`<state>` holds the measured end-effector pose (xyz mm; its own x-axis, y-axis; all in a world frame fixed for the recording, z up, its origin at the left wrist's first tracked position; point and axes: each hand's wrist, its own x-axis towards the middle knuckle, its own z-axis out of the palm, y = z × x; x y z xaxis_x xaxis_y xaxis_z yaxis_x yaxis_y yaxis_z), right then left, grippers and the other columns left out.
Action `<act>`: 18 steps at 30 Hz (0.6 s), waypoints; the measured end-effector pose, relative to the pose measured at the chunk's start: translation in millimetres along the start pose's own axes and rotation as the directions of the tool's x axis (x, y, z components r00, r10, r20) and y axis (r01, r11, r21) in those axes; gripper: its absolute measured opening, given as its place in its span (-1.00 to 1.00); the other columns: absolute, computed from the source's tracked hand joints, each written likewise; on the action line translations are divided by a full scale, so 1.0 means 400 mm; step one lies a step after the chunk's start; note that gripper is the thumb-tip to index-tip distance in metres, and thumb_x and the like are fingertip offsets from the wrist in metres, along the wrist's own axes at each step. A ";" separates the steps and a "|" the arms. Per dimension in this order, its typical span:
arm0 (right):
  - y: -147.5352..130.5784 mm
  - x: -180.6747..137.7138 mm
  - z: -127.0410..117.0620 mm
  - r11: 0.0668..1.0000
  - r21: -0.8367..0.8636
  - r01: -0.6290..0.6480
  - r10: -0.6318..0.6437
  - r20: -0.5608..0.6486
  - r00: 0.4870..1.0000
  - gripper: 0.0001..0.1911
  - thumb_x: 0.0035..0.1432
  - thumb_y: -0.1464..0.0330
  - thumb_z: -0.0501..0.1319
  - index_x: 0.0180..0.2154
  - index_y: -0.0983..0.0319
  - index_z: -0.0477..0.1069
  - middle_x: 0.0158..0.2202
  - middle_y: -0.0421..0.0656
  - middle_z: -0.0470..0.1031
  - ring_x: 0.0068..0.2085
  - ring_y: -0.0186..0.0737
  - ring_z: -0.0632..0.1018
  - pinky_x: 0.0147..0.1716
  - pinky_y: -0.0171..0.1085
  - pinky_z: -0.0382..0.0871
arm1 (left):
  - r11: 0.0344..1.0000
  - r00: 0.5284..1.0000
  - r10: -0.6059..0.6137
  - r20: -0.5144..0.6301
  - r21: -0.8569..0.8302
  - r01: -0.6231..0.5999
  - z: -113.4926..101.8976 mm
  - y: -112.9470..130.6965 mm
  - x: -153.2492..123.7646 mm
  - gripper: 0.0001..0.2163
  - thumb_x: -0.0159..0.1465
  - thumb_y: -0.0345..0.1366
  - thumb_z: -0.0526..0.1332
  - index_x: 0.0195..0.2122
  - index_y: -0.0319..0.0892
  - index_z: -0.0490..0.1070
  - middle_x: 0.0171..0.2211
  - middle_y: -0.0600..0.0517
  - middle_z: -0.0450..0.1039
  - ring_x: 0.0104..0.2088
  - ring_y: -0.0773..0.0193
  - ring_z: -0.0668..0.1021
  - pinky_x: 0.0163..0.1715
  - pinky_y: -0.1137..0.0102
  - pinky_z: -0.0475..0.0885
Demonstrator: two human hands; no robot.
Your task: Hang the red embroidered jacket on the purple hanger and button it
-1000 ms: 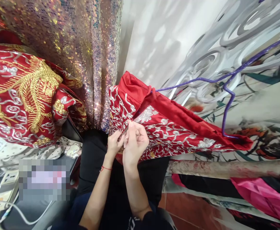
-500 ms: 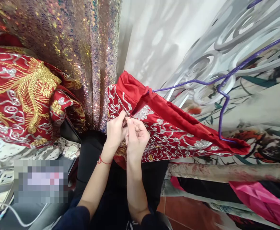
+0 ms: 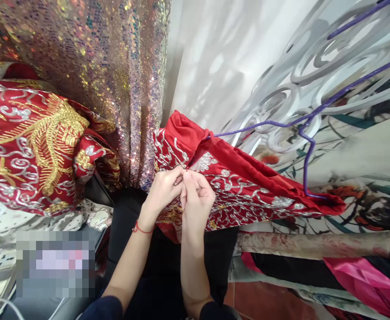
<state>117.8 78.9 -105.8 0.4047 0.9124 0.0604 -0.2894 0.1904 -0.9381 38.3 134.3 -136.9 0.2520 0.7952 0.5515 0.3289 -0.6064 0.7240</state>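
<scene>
A red embroidered garment, worked in silver and gold, lies over my lap and hangs from a purple wire hanger. My left hand, with a red string bracelet at the wrist, is closed in a pinch at the garment's front opening. Right against it, my right hand pinches too, thumb and forefinger together. The fingertips of both hands meet at a small dark red bit near the edge of the cloth. What exactly they grip is too small and hidden to name.
A second red garment with gold embroidery lies at the left. Behind it hangs a sequined cloth. White scrollwork stands at the upper right. Folded fabrics, one bright pink, lie at the lower right; a white cable runs lower left.
The view has shifted slightly, so the garment and both hands sit a little lower. The hands stay pinched together at the same place on the garment.
</scene>
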 end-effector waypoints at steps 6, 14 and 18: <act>-0.040 -0.028 0.006 0.999 -0.013 0.048 -0.048 -0.058 0.997 -0.69 0.18 0.14 0.36 -0.26 0.28 0.55 -0.68 -0.41 0.24 -0.73 -0.55 0.13 -0.77 -0.45 -0.04 | 0.996 0.999 0.035 0.013 -0.081 -0.034 -0.003 0.019 -0.033 -0.75 0.28 -0.33 0.09 -0.50 -0.10 0.02 -0.64 0.21 0.03 -0.65 0.44 0.17 -0.60 0.50 0.10; -0.087 -0.016 0.036 0.968 -0.110 0.227 -0.238 -0.096 0.967 -0.73 0.21 0.15 0.33 -0.28 0.24 0.52 -0.66 -0.39 0.30 -0.71 -0.52 0.18 -0.70 -0.42 0.19 | 0.996 1.000 0.006 0.003 -0.086 -0.006 -0.014 0.039 -0.060 -0.70 0.25 -0.38 0.12 -0.51 -0.10 -0.04 -0.62 0.22 -0.02 -0.63 0.45 0.09 -0.60 0.50 0.09; -0.072 0.013 0.015 0.927 -0.252 0.279 -0.285 0.014 0.959 -0.79 0.27 0.21 0.28 -0.23 0.23 0.51 -0.63 -0.35 0.39 -0.67 -0.46 0.31 -0.64 -0.41 0.26 | 0.996 1.000 -0.028 -0.005 -0.087 0.028 -0.016 0.031 -0.050 -0.71 0.26 -0.37 0.14 -0.51 -0.10 -0.01 -0.61 0.22 0.02 -0.62 0.46 0.12 -0.58 0.50 0.12</act>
<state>122.9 80.3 -76.3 0.4583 0.8255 0.3295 0.0631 0.3396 -0.9384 31.5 110.7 -136.3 0.2385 0.8120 0.5327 0.2555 -0.5817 0.7722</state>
